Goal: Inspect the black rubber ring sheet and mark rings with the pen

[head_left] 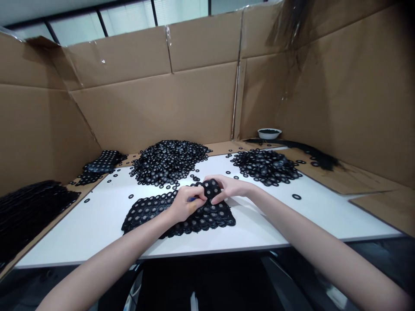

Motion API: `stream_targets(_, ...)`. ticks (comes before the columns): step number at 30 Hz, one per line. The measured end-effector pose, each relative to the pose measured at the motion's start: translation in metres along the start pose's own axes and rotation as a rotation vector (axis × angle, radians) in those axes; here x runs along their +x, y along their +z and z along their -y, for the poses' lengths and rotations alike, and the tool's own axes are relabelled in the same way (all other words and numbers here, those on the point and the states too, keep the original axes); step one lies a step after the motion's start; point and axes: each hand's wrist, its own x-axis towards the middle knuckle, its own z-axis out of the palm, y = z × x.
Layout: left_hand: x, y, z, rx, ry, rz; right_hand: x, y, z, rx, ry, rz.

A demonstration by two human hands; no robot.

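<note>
A panel of joined black rings [147,211] lies on the white table in front of me, its light centres in rows. At its right part the far edge is lifted and folded up. My right hand [225,186] grips that raised edge between thumb and fingers. My left hand [188,203] is closed in a pinch against the panel, just left of the right hand. A bit of a small blue object [192,199] shows between its fingers; most of it is hidden, so its kind is unclear.
Loose black rings form a large heap [168,162] at the back and a smaller heap [267,166] at right. A white bowl [269,134] and a bundle of black strands [311,151] stand behind. Finished-looking panels [105,161] and a dark stack [32,211] lie left. Cardboard walls [149,103] enclose the table.
</note>
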Motion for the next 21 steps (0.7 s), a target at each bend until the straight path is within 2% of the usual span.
stream_targets(8,-0.0012,0.0,0.002,-0.047,0.004,-0.081,-0.0035,-0.001,0.0095,-0.16,0.027,-0.04)
stream_targets(14,-0.0016,-0.0017,-0.0009,-0.105,0.005,-0.089,-0.0033,-0.0008,0.0085,-0.15,0.001,-0.045)
stream_targets(21,-0.0035,-0.0028,0.0026,-0.229,-0.017,-0.16,-0.0038,-0.0016,0.0102,-0.169,0.011,-0.039)
